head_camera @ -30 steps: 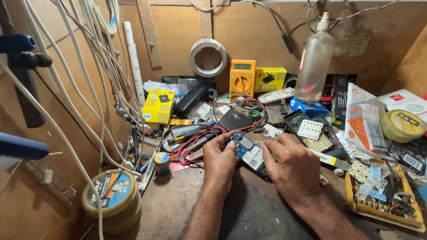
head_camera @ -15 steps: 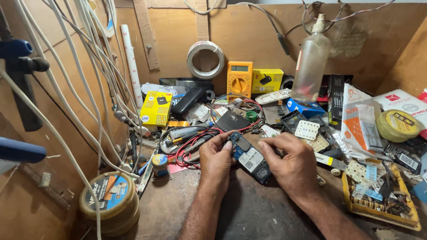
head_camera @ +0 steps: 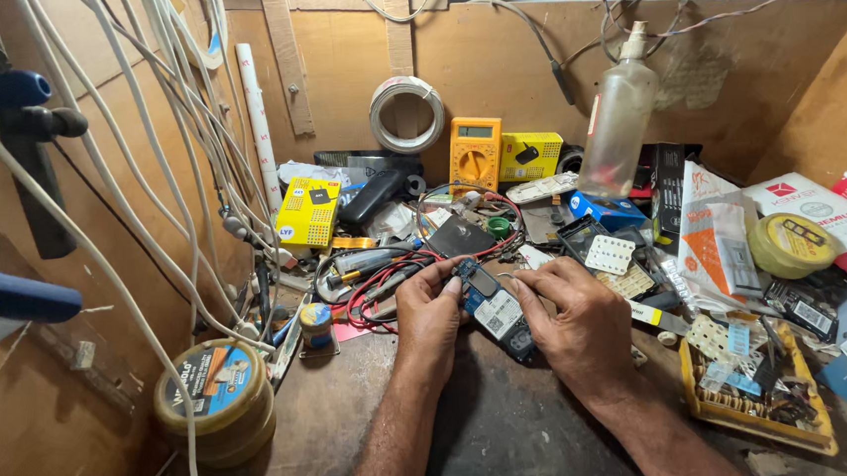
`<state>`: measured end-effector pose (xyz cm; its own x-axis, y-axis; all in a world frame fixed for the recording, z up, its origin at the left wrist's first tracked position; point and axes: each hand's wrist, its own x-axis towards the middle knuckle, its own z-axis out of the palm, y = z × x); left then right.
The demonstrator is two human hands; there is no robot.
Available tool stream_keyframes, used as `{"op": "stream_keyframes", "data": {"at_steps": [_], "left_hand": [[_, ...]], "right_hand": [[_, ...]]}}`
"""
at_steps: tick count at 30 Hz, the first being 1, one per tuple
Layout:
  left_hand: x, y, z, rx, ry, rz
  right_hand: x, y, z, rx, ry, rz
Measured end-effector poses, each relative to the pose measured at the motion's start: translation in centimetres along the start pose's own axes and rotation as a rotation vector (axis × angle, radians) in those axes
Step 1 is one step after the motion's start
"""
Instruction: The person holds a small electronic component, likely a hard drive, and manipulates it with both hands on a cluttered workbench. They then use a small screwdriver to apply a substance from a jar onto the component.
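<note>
Tightly, both hands (head_camera: 509, 326) pinch the phone board (head_camera: 494, 308) amid edge-to-edge clutter.

Orange multimeter (head_camera: 474, 153) upright against back wall, yellow box (head_camera: 529, 155) just beside. Clear spray bottle (head_camera: 617, 120) right of them. White wire coil (head_camera: 406, 115) hung above. Round tin (head_camera: 214, 400) front left. Yellow parts tray (head_camera: 752, 394) right.

Yellow boxes (head_camera: 308, 212) and (head_camera: 529, 155) stand by the back wall, blue box (head_camera: 608, 210) nearby.

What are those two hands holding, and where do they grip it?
Both hands hold a small opened phone: left hand at its upper left edge, right hand along its right side.
</note>
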<state>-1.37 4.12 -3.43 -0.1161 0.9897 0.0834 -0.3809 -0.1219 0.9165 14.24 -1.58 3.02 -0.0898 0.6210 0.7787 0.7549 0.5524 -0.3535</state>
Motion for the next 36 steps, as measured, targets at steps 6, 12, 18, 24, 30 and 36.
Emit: {"op": "stream_keyframes", "data": {"at_steps": [6, 12, 18, 24, 30, 36], "left_hand": [[0.09, -0.03, 0.11, 0.03, 0.0, 0.015], [-0.11, 0.23, 0.3, -0.011, -0.019, 0.002], [-0.31, 0.5, 0.55, 0.0, 0.014, -0.051], [-0.12, 0.16, 0.59, -0.027, -0.006, -0.014], [0.07, 0.0, 0.47, 0.096, 0.042, -0.014], [0.26, 0.0, 0.34, 0.022, 0.019, -0.032]], "right_hand": [[-0.17, -0.12, 0.0, -0.045, -0.006, -0.063], [-0.13, -0.44, 0.05, -0.112, 0.02, -0.139], [-0.12, -0.36, 0.02, -0.13, -0.004, -0.13], [-0.12, -0.33, -0.01, -0.17, -0.003, -0.171], [-0.03, -0.26, 0.04, -0.268, -0.051, -0.204], [0.28, 0.29, -0.19, -0.004, -0.076, -0.019]]}}
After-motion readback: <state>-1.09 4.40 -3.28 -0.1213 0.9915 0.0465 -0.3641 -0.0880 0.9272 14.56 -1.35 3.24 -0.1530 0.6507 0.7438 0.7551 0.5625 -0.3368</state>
